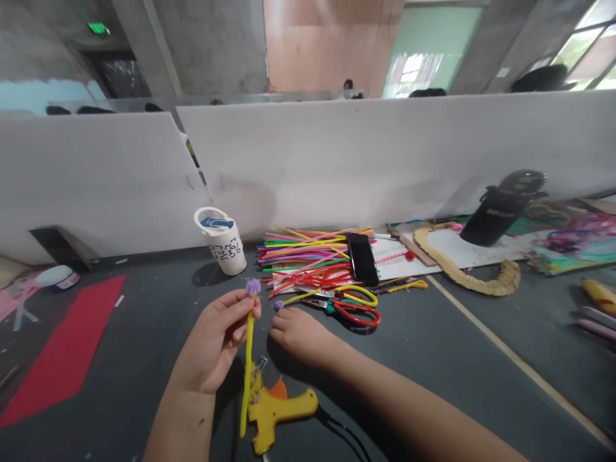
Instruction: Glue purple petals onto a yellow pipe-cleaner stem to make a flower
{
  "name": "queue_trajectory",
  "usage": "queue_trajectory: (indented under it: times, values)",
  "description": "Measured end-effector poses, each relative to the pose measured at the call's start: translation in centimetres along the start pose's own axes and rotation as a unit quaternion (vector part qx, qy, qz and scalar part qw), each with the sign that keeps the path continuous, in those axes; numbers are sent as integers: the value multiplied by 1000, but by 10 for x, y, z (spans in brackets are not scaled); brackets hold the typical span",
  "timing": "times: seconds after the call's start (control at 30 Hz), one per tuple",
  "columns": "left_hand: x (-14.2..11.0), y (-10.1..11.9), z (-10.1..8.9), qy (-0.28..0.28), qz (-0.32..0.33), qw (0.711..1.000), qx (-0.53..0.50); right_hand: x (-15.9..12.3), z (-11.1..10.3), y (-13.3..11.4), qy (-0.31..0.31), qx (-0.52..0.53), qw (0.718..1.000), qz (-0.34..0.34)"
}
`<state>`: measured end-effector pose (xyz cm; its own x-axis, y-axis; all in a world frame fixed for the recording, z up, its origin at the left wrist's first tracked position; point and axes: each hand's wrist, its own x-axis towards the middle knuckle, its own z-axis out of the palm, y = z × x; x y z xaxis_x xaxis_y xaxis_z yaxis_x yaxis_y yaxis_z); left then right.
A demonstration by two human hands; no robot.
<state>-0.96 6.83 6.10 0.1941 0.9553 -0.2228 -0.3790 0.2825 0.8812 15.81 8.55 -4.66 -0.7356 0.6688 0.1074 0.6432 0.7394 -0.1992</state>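
- Done, as far as I can see: the yellow stem (247, 372) has a purple tuft (253, 287) at its top, and a 2nd stem (299, 298) with a purple end lies just beyond my right hand (302, 333).
- Left, in my judgement: the held stem is otherwise plain and straight, and many coloured stems (308, 256) lie loose in the pile by the phone (362, 258); I can't tell whether the tuft is firmly fixed.
- My left hand (212, 337) pinches the yellow stem just below the tuft, thumb against fingers, the stem hanging down past the glue gun (283, 409).
- My right hand is palm down at the table (414, 340), fingers loosely curled near the scissors (359, 313); I can't tell if they close on anything.
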Motion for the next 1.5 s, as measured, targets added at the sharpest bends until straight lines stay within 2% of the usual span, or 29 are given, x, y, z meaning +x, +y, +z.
queue_trajectory:
  times: [0.1, 0.2, 0.3, 0.37, 0.43, 0.53, 0.67, 0.77, 0.83, 1.1, 1.5]
  values:
    - [1, 0, -3, -7, -5, 1000, -1, 3, 3, 2, -5, 15, 999, -38]
    - [2, -1, -5, -19, -12, 1000, -8, 3, 5, 4, 11, 55, 997, -47]
    - [3, -3, -5, -33, -24, 999, -17, 4, 4, 4, 59, 122, 991, -21]
    - [2, -3, -4, -38, -31, 999, -23, 4, -4, 2, 118, 180, 976, 24]
    - [1, -3, -3, -41, -37, 998, -29, 0, -20, -1, 191, 246, 947, 79]
    - [-1, -3, 1, -43, -48, 997, -36, -9, -52, -9, 282, 351, 883, 129]
    - [-3, -7, 8, -30, -59, 997, -31, -20, -83, -23, 334, 455, 814, 137]
    - [-5, -12, 14, -17, -60, 998, -26, -21, -88, -31, 356, 482, 789, 139]
    - [-6, -15, 18, -10, -64, 998, -26, -21, -87, -33, 368, 479, 785, 139]
    - [-6, -26, 28, 24, -48, 998, -36, -21, -87, -38, 397, 432, 798, 141]
    - [-11, -24, 28, 4, -79, 997, -27, -27, -96, -37, 340, 489, 792, 133]
